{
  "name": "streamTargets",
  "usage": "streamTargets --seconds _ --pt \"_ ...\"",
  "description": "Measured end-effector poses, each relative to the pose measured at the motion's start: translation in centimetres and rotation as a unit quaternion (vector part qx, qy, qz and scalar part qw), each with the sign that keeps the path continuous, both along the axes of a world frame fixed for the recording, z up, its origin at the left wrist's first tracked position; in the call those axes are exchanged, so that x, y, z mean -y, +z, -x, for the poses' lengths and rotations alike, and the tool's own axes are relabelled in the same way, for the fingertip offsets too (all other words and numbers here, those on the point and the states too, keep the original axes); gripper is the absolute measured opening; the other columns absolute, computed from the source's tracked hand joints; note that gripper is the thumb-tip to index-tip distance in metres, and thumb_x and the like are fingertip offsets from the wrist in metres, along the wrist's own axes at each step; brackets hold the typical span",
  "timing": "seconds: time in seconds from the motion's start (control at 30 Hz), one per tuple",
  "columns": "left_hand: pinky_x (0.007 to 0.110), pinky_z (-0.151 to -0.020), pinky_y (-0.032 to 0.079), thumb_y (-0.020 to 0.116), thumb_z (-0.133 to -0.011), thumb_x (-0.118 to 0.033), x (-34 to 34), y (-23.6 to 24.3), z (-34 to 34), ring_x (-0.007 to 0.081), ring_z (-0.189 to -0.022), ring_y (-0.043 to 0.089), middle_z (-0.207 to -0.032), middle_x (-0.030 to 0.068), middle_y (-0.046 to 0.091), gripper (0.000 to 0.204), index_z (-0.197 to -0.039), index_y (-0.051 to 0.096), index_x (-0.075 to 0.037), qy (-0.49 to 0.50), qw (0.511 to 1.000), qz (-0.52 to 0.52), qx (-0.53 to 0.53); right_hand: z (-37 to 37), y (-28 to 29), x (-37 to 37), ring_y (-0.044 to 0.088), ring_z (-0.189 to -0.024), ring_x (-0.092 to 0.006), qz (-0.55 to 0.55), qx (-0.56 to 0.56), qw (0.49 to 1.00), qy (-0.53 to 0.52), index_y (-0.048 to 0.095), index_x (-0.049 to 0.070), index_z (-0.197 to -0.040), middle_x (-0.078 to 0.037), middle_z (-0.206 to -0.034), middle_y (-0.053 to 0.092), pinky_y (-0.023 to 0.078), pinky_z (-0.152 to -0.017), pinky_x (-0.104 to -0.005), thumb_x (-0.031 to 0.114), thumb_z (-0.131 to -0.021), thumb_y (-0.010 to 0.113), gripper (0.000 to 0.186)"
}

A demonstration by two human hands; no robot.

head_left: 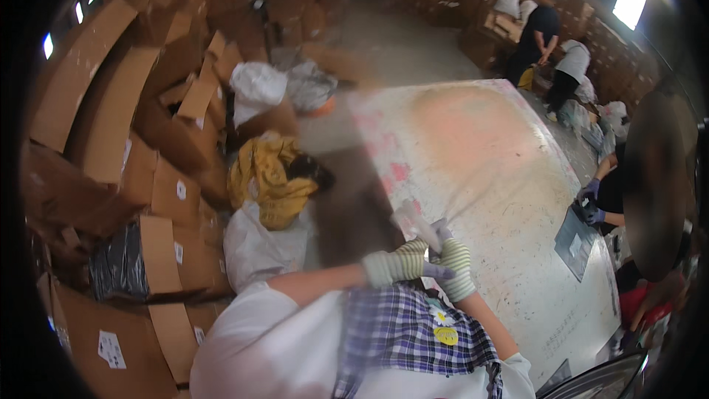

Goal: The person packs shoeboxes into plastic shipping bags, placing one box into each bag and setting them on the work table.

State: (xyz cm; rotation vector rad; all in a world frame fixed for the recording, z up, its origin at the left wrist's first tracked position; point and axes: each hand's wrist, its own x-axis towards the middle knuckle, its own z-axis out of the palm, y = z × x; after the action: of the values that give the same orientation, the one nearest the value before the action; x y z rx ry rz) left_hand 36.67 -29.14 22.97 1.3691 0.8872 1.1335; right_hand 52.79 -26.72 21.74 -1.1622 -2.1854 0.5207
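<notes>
Both my hands are close together in front of my body, at the near left edge of the white table (509, 251). They wear striped gloves with greyish-purple fingers. My left hand (410, 261) is bent inward, its fingers closed and pointing toward the right hand. My right hand (453, 258) is closed beside it. A pale, whitish strip-like piece (413, 220) sticks up and away from between the hands; motion smears it, and its kind cannot be made out. A checked apron (399, 325) covers my front.
Open cardboard boxes (133, 170) crowd the left side. A yellow sack (269, 177) and white bags (258, 85) lie beside them. Across the table, a person's gloved hands (591, 203) handle a flat grey package (576, 244). Other people (535, 37) stand at the far right.
</notes>
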Motion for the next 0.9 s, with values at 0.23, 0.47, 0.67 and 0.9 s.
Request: streamTargets --seconds 0.23,0.47,0.67,0.9 --pt "0.038 -0.101 0.048 0.052 -0.102 -0.045 -2.0 -5.9 12.3 0.0235 -0.107 0.057 -0.112 0.0119 0.061 0.043 -0.115 0.059 -0.004 0.140 0.891 0.293 0.318 12.4 -1.7 -0.2 0.059 -0.108 -0.0451 0.060 0.102 0.980 0.160 0.043 0.001 -0.142 -0.028 -0.122 0.058 0.052 -0.091 -0.0518 0.026 -0.086 0.073 0.068" --pt "0.040 -0.091 0.051 0.054 -0.099 -0.044 4.1 -23.9 38.0 0.0334 -0.098 0.063 -0.106 0.0186 0.068 0.047 -0.114 0.065 -0.001 0.601 0.723 0.293 0.175 12.8 -12.8 -3.7 0.053 -0.130 -0.0359 0.380 0.009 0.925 -0.019 0.044 0.000 -0.144 -0.022 -0.143 0.051 0.042 -0.110 -0.0442 0.027 -0.085 0.079 0.074" --pt "0.043 -0.088 0.052 0.052 -0.098 -0.041 17.0 -34.6 48.9 0.0442 -0.098 0.066 -0.106 0.0266 0.071 0.050 -0.111 0.070 0.003 0.612 0.623 0.409 -0.265 9.4 -21.6 -8.3 0.035 -0.142 -0.0438 0.122 0.402 0.902 -0.102 0.034 0.004 -0.151 -0.024 -0.152 0.039 0.034 -0.115 -0.0505 0.047 -0.077 0.082 0.098" --pt "0.057 -0.084 0.052 0.043 -0.097 -0.022 18.3 -43.8 45.9 0.0421 -0.096 0.069 -0.105 0.0231 0.071 0.033 -0.104 0.073 -0.011 0.220 0.659 0.392 -0.602 11.6 -27.4 -14.8 0.018 -0.153 -0.0424 0.103 0.506 0.836 -0.186 0.016 0.002 -0.159 -0.025 -0.166 0.015 0.025 -0.119 -0.0591 0.036 -0.091 0.057 0.087"
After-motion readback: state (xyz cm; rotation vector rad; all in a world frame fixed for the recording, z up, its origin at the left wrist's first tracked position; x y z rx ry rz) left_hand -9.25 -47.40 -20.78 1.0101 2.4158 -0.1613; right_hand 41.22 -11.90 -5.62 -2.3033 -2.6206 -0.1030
